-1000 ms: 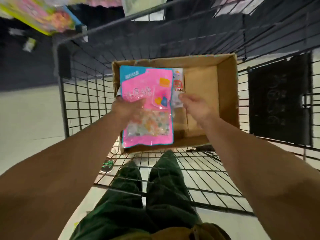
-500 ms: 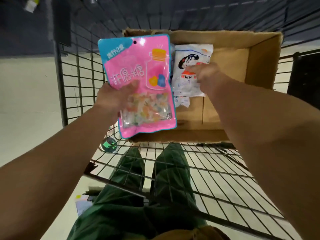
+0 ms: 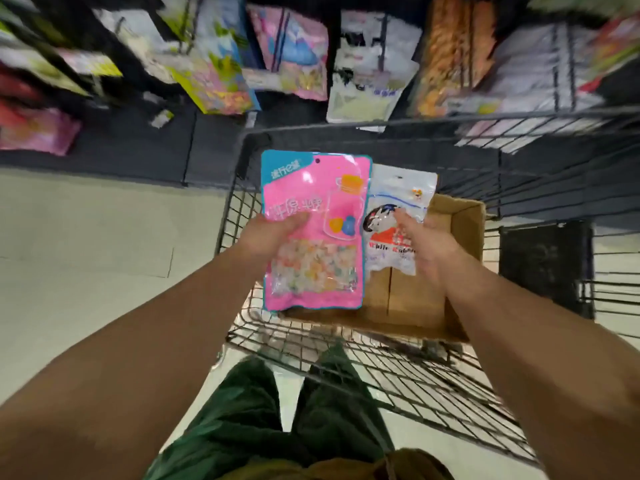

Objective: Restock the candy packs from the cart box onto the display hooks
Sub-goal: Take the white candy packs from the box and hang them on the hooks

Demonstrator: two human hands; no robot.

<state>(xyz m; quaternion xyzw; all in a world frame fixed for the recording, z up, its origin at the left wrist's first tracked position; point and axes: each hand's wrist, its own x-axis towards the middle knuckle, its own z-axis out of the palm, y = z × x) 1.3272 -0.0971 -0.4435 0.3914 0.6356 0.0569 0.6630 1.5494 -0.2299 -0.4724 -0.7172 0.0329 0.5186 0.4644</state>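
1. Head view: up top, a dark display wall hung with blurred candy bags in pink, yellow, white and orange; pale floor on the left.
2. Below it, a black wire cart with a brown cardboard box sitting in its basket.
3. Two packs are up and out, held side by side above the box, edges touching or just overlapping.
4. Pink pack: blue trim, white lettering, a drawn jar with hearts, and a clear window showing pastel candies. Hang hole at the top.
5. Left hand grips it at its left edge, thumb curled across the front.
6. White pack: a dark cartoon figure, red band, lettering partly hidden.
7. Right hand holds it from the right side, fingers wrapped over the front.
8. Count: two hands, two packs, one box, one cart.
9. Green trousers show under the cart.
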